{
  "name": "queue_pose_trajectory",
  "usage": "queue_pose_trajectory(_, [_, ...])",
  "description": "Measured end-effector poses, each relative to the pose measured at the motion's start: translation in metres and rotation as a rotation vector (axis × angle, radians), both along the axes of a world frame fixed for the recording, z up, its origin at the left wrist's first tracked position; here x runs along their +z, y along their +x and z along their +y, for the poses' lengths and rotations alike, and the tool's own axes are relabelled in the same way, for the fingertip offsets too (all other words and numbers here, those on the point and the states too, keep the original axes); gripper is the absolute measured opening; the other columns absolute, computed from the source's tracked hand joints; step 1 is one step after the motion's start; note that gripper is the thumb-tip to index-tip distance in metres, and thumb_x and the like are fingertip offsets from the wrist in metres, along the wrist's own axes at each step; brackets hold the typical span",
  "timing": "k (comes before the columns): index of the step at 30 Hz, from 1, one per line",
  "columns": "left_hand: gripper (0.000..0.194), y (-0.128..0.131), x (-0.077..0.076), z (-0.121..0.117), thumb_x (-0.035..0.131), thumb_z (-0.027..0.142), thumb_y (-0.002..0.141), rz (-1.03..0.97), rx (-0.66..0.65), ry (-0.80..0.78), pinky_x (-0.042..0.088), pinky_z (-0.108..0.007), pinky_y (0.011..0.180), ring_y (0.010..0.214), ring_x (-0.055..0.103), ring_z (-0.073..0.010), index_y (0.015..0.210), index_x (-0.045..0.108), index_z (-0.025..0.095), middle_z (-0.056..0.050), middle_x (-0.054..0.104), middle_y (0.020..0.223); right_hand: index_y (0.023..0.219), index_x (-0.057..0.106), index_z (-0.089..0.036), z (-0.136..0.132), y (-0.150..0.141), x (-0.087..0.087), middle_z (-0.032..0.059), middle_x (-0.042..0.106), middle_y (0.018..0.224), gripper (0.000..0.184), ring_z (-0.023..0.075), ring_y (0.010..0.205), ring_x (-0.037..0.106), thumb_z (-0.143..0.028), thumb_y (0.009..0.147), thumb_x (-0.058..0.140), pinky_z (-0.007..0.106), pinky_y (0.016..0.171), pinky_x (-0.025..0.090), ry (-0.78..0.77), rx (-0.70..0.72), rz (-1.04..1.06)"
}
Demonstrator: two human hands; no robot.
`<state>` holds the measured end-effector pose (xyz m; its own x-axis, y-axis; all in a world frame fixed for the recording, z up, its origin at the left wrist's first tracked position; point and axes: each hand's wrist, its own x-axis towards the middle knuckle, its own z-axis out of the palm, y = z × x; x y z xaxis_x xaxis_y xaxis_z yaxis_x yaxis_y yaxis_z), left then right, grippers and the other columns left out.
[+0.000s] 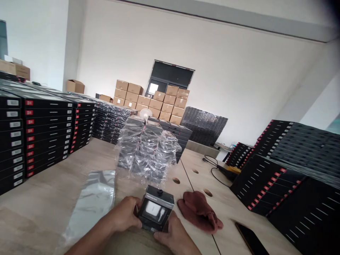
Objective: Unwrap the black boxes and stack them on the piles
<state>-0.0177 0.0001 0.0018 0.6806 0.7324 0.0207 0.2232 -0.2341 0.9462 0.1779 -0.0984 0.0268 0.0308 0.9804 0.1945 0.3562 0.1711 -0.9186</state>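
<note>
A small black retail box [156, 209] with a picture of a white case and an earbud on its front is held between my two hands, just above the wooden table. My left hand [130, 214] grips its left side, and my right hand [171, 230] grips its lower right side. To the left of the box lies a stack of clear plastic bags [92, 202], flat on the table. Beyond it stand several dark boxes in clear plastic wrap [148, 152]. A dark red cloth [199, 210] lies crumpled to the right.
Tall stacks of black boxes [49, 132] line the left side, and more black boxes [281, 187] stand at right. A phone [251, 239] lies near the right front. A black cable [214, 166] crosses the table by round holes [176, 181]. Cardboard cartons [155, 102] are piled behind.
</note>
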Motion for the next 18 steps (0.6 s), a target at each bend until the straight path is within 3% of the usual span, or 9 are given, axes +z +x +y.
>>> queue_pose_trajectory(3, [0.03, -0.002, 0.004, -0.002, 0.071, 0.012, 0.052, 0.023, -0.017, 0.004, 0.041, -0.025, 0.065, 0.074, 0.06, -0.0203, 0.082, 0.067, 0.015, 0.001, 0.066, 0.076, 0.111, 0.064, -0.02, -0.003, 0.0, 0.011, 0.0081, 0.068, 0.11, 0.056, 0.0294, 0.103, 0.06, -0.036, 0.06, 0.079, 0.043, 0.094, 0.043, 0.023, -0.012, 0.004])
queue_pose_trajectory(7, [0.032, -0.004, 0.012, -0.008, 0.073, 0.018, 0.053, 0.044, 0.049, 0.124, 0.041, -0.024, 0.066, 0.079, 0.059, -0.0203, 0.085, 0.066, 0.017, 0.0, 0.065, 0.086, 0.112, 0.064, -0.021, -0.002, -0.003, 0.027, 0.0077, 0.067, 0.114, 0.041, 0.025, 0.104, 0.06, -0.04, 0.076, 0.068, 0.038, 0.094, 0.043, 0.084, -0.078, 0.143])
queue_pose_trajectory(9, [0.032, -0.001, 0.013, -0.011, 0.071, 0.02, 0.057, 0.005, 0.046, 0.12, 0.04, -0.023, 0.064, 0.079, 0.058, -0.019, 0.087, 0.064, 0.017, 0.0, 0.064, 0.086, 0.105, 0.066, -0.019, 0.001, 0.0, 0.029, 0.0077, 0.07, 0.107, 0.038, 0.0245, 0.1, 0.062, -0.04, 0.073, 0.071, 0.035, 0.091, 0.046, 0.113, -0.156, 0.253])
queue_pose_trajectory(14, [0.035, 0.008, 0.008, -0.013, 0.072, 0.02, 0.056, -0.014, -0.036, -0.092, 0.035, -0.02, 0.051, 0.06, 0.054, -0.0134, 0.089, 0.061, 0.015, 0.003, 0.061, 0.068, 0.099, 0.067, -0.02, 0.007, 0.022, 0.023, 0.0034, 0.073, 0.094, 0.04, 0.0218, 0.086, 0.066, -0.043, 0.067, 0.075, 0.032, 0.077, 0.052, 0.193, -0.482, 0.745])
queue_pose_trajectory(16, [0.036, 0.006, 0.006, -0.012, 0.075, 0.02, 0.052, 0.044, -0.101, -0.13, 0.034, -0.02, 0.05, 0.057, 0.052, -0.0124, 0.086, 0.063, 0.014, 0.004, 0.059, 0.065, 0.092, 0.067, -0.019, 0.007, 0.028, 0.021, 0.0017, 0.073, 0.089, 0.037, 0.0198, 0.078, 0.067, -0.042, 0.064, 0.077, 0.029, 0.07, 0.053, 0.187, -0.546, 0.818])
queue_pose_trajectory(18, [0.048, 0.001, 0.006, -0.012, 0.08, 0.022, 0.05, -0.006, -0.195, -0.187, 0.039, -0.021, 0.056, 0.067, 0.055, -0.0145, 0.095, 0.065, 0.015, 0.002, 0.063, 0.075, 0.086, 0.067, -0.019, 0.007, 0.027, 0.019, 0.0011, 0.073, 0.085, 0.035, 0.0181, 0.073, 0.067, -0.041, 0.062, 0.079, 0.026, 0.065, 0.053, 0.141, -0.537, 0.806])
